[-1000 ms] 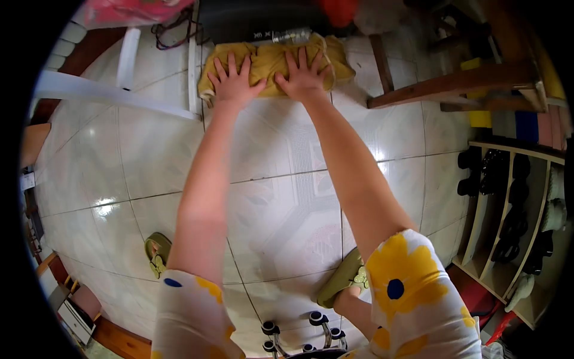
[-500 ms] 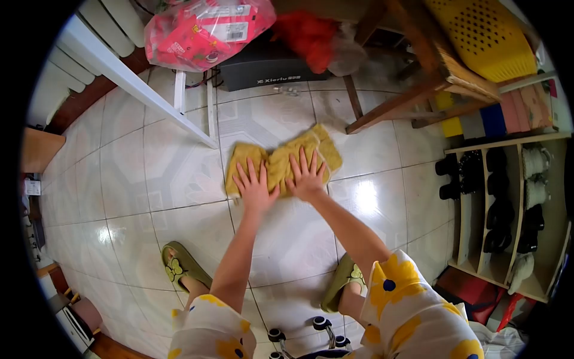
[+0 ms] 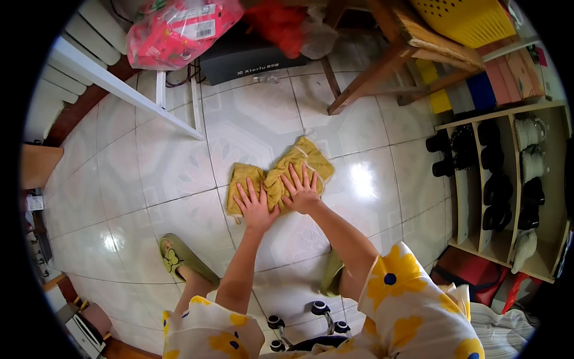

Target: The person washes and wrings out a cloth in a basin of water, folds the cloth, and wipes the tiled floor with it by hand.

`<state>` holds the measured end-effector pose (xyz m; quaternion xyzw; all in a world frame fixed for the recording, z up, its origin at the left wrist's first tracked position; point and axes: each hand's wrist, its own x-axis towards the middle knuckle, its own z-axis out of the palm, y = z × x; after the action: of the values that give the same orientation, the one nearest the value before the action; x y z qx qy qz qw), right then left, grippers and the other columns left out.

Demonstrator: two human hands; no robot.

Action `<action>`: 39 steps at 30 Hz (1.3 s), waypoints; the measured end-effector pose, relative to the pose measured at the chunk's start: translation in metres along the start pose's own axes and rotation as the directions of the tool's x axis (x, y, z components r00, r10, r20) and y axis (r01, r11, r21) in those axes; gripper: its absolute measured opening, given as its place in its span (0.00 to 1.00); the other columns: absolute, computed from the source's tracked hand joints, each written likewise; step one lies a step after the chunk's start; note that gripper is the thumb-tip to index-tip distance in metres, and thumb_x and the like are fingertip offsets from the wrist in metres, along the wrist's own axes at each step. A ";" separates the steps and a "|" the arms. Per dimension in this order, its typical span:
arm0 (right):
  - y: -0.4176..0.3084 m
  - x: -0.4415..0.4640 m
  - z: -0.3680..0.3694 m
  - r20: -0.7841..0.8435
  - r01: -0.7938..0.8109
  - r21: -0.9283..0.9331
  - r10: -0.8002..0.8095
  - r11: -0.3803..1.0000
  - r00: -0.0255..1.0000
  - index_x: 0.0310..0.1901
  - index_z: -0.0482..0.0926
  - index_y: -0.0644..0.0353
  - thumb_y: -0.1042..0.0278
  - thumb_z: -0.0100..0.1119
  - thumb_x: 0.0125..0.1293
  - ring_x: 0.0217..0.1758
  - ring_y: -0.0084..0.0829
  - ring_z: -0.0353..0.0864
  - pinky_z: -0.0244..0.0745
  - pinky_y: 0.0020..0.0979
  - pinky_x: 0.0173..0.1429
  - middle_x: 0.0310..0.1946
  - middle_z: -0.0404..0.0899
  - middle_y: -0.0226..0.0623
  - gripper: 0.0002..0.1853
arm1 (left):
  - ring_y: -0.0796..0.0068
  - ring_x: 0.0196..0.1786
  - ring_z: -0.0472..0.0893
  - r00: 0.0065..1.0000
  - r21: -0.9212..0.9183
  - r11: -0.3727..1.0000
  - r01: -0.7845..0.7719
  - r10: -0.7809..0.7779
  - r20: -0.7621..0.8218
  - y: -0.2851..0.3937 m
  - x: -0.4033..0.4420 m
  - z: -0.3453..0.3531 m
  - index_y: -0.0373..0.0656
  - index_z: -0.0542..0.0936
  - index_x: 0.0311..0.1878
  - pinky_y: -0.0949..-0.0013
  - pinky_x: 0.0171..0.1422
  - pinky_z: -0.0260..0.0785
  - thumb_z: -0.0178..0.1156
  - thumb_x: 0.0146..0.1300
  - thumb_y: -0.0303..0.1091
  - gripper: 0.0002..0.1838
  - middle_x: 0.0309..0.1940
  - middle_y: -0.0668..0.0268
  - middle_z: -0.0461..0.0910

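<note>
In the head view, a yellow-brown cloth (image 3: 274, 182) is lying crumpled on the shiny floor (image 3: 167, 161), and the step in hand seems to be pressing it down against the floor. The left hand (image 3: 256, 209) is resting palm down on the left part of the cloth with its fingers spread wide, and the right hand (image 3: 302, 192) is resting the same way on the right part; neither is grabbing it. The cloth is bunching up between the hands and sticking out past the fingertips, so a next push is probably calling for both palms pressing flat and together, or the cloth could be folding up more. Beyond the cloth, a black box (image 3: 251, 66) is sitting, with a small clear plastic thing (image 3: 266, 78) lying on the side nearer the cloth. Beyond the cloth to the left, a white bar (image 3: 128, 90) is slanting down, and a pink bag (image 3: 182, 33) is showing farther off. Beyond it to the right, a wooden stool (image 3: 371, 81) is standing, and its legs are likely getting in the way of a long push. Well to the right of the cloth, a shelf (image 3: 502, 113) is holding shoes (image 3: 496, 179). On the near side of the cloth, green slippers (image 3: 330, 275) and some wheels (image 3: 320, 307) are leaving less room for pulling it back.
</note>
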<state>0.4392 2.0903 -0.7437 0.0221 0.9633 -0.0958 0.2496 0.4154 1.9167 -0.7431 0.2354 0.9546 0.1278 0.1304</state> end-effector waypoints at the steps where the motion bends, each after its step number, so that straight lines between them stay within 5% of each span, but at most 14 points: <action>1: 0.000 -0.003 0.002 0.009 -0.013 -0.002 0.013 1.000 1.000 0.73 0.41 0.39 0.36 0.39 0.65 0.76 0.53 0.20 0.25 0.67 0.69 0.75 0.25 0.36 0.39 | 0.34 0.73 0.33 0.999 0.002 1.000 0.009 -0.009 0.039 0.001 0.001 -0.001 0.40 0.59 0.69 0.31 0.68 0.28 0.58 0.52 0.56 0.45 0.73 0.45 0.35; 5: -0.005 0.001 -0.004 -0.013 -0.043 -0.004 0.043 0.999 0.999 0.73 0.41 0.36 0.37 0.40 0.65 0.76 0.51 0.20 0.26 0.66 0.69 0.75 0.26 0.31 0.38 | 0.35 0.73 0.31 0.989 0.075 0.995 0.062 -0.071 0.131 0.000 0.006 0.003 0.46 0.56 0.71 0.32 0.69 0.27 0.58 0.51 0.58 0.47 0.74 0.47 0.31; 8: -0.019 -0.005 -0.008 0.058 -0.153 -0.030 0.155 0.988 0.986 0.73 0.41 0.38 0.42 0.41 0.66 0.76 0.52 0.23 0.34 0.67 0.69 0.76 0.26 0.29 0.37 | 0.36 0.73 0.26 0.968 0.134 0.987 0.093 -0.121 0.218 0.003 0.009 0.003 0.40 0.56 0.70 0.32 0.70 0.27 0.56 0.54 0.60 0.47 0.73 0.48 0.26; 11: -0.056 0.002 -0.024 0.198 -0.313 -0.128 0.334 0.941 0.922 0.73 0.43 0.44 0.55 0.45 0.65 0.76 0.55 0.33 0.46 0.66 0.67 0.76 0.29 0.30 0.37 | 0.34 0.73 0.35 0.910 0.175 0.963 0.206 -0.254 0.328 0.013 0.012 0.029 0.45 0.48 0.73 0.33 0.69 0.40 0.58 0.53 0.62 0.52 0.73 0.48 0.28; 14: -0.043 -0.001 -0.060 0.378 -0.266 0.009 0.243 0.964 0.893 0.73 0.47 0.43 0.57 0.47 0.64 0.75 0.56 0.38 0.49 0.65 0.67 0.76 0.32 0.28 0.36 | 0.35 0.73 0.39 0.905 0.091 0.971 0.222 -0.240 0.351 0.020 0.017 0.004 0.47 0.49 0.73 0.32 0.67 0.46 0.59 0.56 0.55 0.47 0.74 0.53 0.31; 18: -0.031 -0.014 -0.068 0.221 -0.183 -0.112 0.204 0.977 0.954 0.71 0.51 0.39 0.56 0.48 0.63 0.76 0.54 0.39 0.50 0.65 0.66 0.75 0.39 0.28 0.34 | 0.42 0.74 0.37 0.950 0.128 0.987 0.102 -0.134 0.281 -0.001 0.003 -0.005 0.52 0.53 0.72 0.33 0.70 0.36 0.57 0.58 0.56 0.42 0.75 0.61 0.37; 22: -0.024 0.008 -0.022 0.040 -0.120 -0.281 0.136 0.952 0.990 0.71 0.51 0.37 0.43 0.56 0.58 0.77 0.48 0.33 0.40 0.68 0.68 0.75 0.37 0.28 0.41 | 0.47 0.75 0.36 0.991 0.047 0.998 -0.045 0.039 0.129 -0.011 -0.011 -0.010 0.49 0.58 0.70 0.35 0.71 0.27 0.54 0.59 0.57 0.40 0.75 0.59 0.41; 26: -0.015 0.019 -0.014 -0.113 -0.120 -0.185 0.101 0.975 0.989 0.72 0.47 0.30 0.33 0.49 0.59 0.77 0.44 0.30 0.38 0.71 0.66 0.75 0.35 0.25 0.41 | 0.49 0.75 0.36 0.984 0.048 0.983 -0.176 0.177 -0.011 -0.029 0.007 0.014 0.42 0.60 0.69 0.37 0.72 0.26 0.52 0.60 0.58 0.40 0.74 0.54 0.42; 30: 0.017 0.057 -0.048 -0.168 -0.043 -0.096 0.027 0.994 0.985 0.71 0.48 0.30 0.30 0.49 0.56 0.77 0.43 0.27 0.35 0.74 0.65 0.75 0.35 0.23 0.43 | 0.44 0.75 0.37 0.988 0.013 0.992 -0.125 0.126 -0.089 -0.017 0.060 0.002 0.35 0.61 0.67 0.36 0.72 0.29 0.53 0.60 0.54 0.39 0.73 0.48 0.40; 39: 0.080 0.086 -0.038 -0.443 0.123 0.007 -0.108 0.992 0.890 0.71 0.52 0.36 0.34 0.48 0.60 0.77 0.41 0.33 0.33 0.67 0.69 0.75 0.41 0.29 0.39 | 0.40 0.74 0.34 0.981 0.169 0.967 -0.192 0.184 0.063 0.011 0.127 -0.009 0.34 0.59 0.67 0.32 0.70 0.29 0.53 0.56 0.60 0.45 0.72 0.44 0.38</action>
<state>0.3535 2.1754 -0.7668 -0.0098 0.9926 -0.1196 0.0181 0.3083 1.9856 -0.7553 0.3385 0.9321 0.0501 0.1188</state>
